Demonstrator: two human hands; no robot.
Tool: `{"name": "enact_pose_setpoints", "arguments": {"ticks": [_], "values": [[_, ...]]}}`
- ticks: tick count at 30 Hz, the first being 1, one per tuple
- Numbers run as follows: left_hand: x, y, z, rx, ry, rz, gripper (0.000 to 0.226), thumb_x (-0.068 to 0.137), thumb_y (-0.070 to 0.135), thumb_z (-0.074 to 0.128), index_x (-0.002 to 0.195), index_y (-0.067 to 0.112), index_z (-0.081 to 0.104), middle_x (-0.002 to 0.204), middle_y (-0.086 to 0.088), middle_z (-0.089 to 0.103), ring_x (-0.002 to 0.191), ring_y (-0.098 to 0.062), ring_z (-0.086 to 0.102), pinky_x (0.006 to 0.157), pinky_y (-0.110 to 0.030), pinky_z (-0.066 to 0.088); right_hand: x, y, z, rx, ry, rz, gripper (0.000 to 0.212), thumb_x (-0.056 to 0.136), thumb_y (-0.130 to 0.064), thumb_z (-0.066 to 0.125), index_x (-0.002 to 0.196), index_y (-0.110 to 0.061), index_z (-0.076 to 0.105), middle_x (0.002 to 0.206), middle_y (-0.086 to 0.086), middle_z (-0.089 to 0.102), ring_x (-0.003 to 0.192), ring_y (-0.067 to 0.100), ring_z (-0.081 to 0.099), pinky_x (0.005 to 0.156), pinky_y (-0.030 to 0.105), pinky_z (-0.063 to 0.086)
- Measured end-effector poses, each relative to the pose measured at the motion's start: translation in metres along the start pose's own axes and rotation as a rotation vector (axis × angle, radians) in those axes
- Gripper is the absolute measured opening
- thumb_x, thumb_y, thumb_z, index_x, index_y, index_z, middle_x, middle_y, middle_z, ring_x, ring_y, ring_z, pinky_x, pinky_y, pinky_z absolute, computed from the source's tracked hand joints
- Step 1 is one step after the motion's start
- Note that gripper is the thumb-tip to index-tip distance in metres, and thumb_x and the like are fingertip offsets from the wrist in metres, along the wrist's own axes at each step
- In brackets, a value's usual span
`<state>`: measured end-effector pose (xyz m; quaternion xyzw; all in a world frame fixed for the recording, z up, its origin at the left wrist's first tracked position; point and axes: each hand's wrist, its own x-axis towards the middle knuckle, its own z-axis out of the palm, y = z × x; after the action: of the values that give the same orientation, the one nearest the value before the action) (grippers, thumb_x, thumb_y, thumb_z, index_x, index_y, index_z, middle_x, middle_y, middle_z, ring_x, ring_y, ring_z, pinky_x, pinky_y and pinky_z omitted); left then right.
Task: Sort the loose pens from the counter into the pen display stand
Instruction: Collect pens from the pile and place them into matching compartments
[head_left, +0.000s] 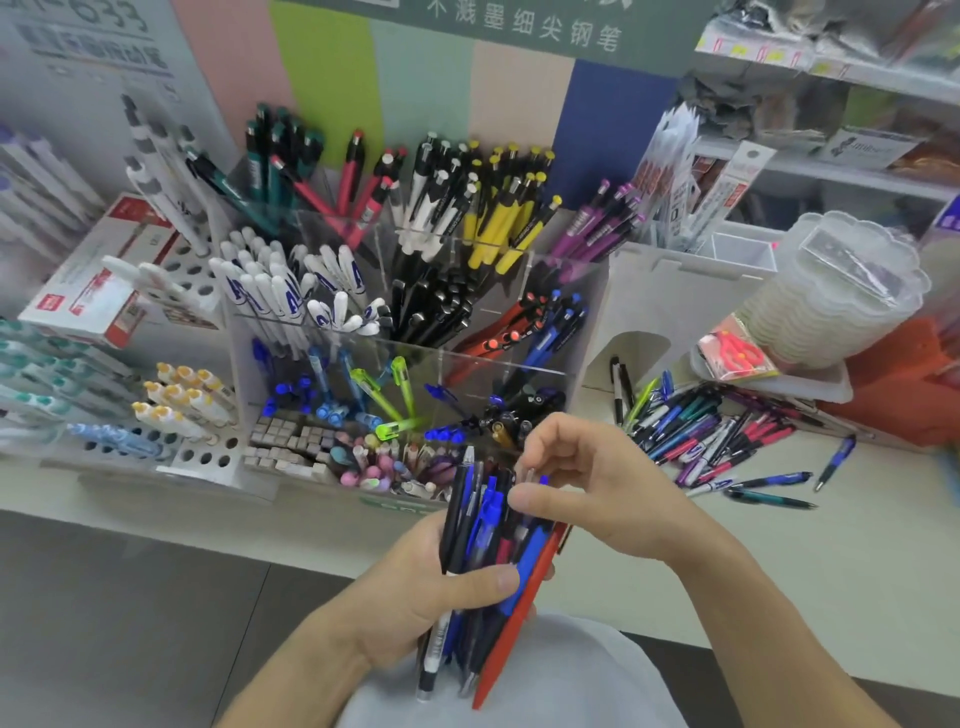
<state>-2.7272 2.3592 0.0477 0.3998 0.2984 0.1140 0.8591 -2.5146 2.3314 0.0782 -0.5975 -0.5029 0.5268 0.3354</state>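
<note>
Head view: left hand (415, 582) is clamping a bundle of pens (488, 540), right hand (587, 483) pinching one.
Loose pens (727, 441) are lying on the counter (779, 561) beside the display stand (405, 312).

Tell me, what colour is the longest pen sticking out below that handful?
Red, at the bundle's right edge, seen from the head camera.

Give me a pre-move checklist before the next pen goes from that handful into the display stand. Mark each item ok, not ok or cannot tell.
1. Bundle of pens held securely by the left hand: ok, its fingers wrap round it.
2. Right hand has singled out one pen: cannot tell, its fingers sit at the bundle's top.
3. Display stand within view and unobstructed: ok.
4. Matching compartment known: cannot tell, the pen's colour is not settled.
5. Loose pens left on the counter: not ok, many remain.
</note>
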Motion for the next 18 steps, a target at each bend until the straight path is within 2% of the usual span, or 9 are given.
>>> {"name": "enact_pose_setpoints", "arguments": {"ticks": [2,6,8,10,13,15,18], "values": [[0.002,0.001,0.001,0.0,-0.005,0.007,0.038,0.085,0.007,0.072,0.119,0.022,0.069,0.117,-0.019,0.071,0.11,-0.032,0.068,0.087,-0.036,0.055,0.0,0.0,-0.003,0.047,0.029,-0.018,0.027,0.077,-0.01,0.086,0.091,-0.009,0.063,0.083,0.004,0.073,0.076,0.016,0.069,0.074,0.028,0.057],[0.004,0.003,0.004,-0.042,-0.04,-0.006,0.039,0.081,0.009,0.074,0.119,0.017,0.069,0.115,-0.022,0.071,0.106,-0.032,0.069,0.083,-0.038,0.056,0.0,-0.004,-0.007,0.22,0.155,-0.053,0.027,0.073,-0.013,0.083,0.093,-0.007,0.066,0.081,0.007,0.072,0.074,0.019,0.07,0.073,0.027,0.058],[0.005,0.002,0.003,-0.032,-0.03,-0.016,0.042,0.078,0.01,0.076,0.119,0.01,0.067,0.11,-0.021,0.072,0.097,-0.028,0.07,0.079,-0.035,0.056,0.002,-0.007,-0.007,0.286,0.271,-0.124,0.014,0.077,-0.016,0.077,0.088,-0.014,0.069,0.079,0.005,0.071,0.071,0.018,0.068,0.071,0.024,0.056],[0.008,0.0,0.002,-0.048,-0.012,-0.039,0.037,0.078,0.009,0.078,0.114,0.008,0.068,0.1,-0.016,0.072,0.082,-0.026,0.069,0.071,-0.033,0.056,0.003,-0.012,-0.014,0.358,0.443,-0.255,0.003,0.083,-0.023,0.073,0.086,-0.022,0.071,0.079,0.006,0.073,0.072,0.022,0.069,0.074,0.029,0.057],[0.013,-0.003,0.001,-0.066,0.026,-0.059,0.031,0.08,0.01,0.077,0.108,0.006,0.065,0.092,-0.014,0.068,0.073,-0.031,0.064,0.065,-0.036,0.054,-0.003,-0.027,-0.033,0.473,0.607,-0.406,0.01,0.085,-0.032,0.071,0.09,-0.023,0.069,0.078,0.009,0.075,0.074,0.028,0.074,0.074,0.034,0.06],[0.015,-0.002,0.002,-0.056,0.046,-0.048,0.032,0.078,0.017,0.081,0.105,0.009,0.067,0.095,-0.018,0.067,0.076,-0.033,0.063,0.067,-0.039,0.053,-0.008,-0.035,-0.037,0.449,0.611,-0.375,0.009,0.081,-0.028,0.072,0.088,-0.022,0.071,0.072,0.005,0.071,0.068,0.024,0.074,0.066,0.033,0.061],[0.019,0.0,0.004,-0.11,0.047,-0.028,0.038,0.08,0.011,0.076,0.115,0.002,0.064,0.102,-0.023,0.069,0.078,-0.034,0.066,0.065,-0.039,0.056,-0.009,-0.03,-0.024,0.395,0.546,-0.237,0.004,0.081,-0.016,0.07,0.085,-0.017,0.072,0.072,0.007,0.069,0.067,0.026,0.074,0.061,0.032,0.061]]}}
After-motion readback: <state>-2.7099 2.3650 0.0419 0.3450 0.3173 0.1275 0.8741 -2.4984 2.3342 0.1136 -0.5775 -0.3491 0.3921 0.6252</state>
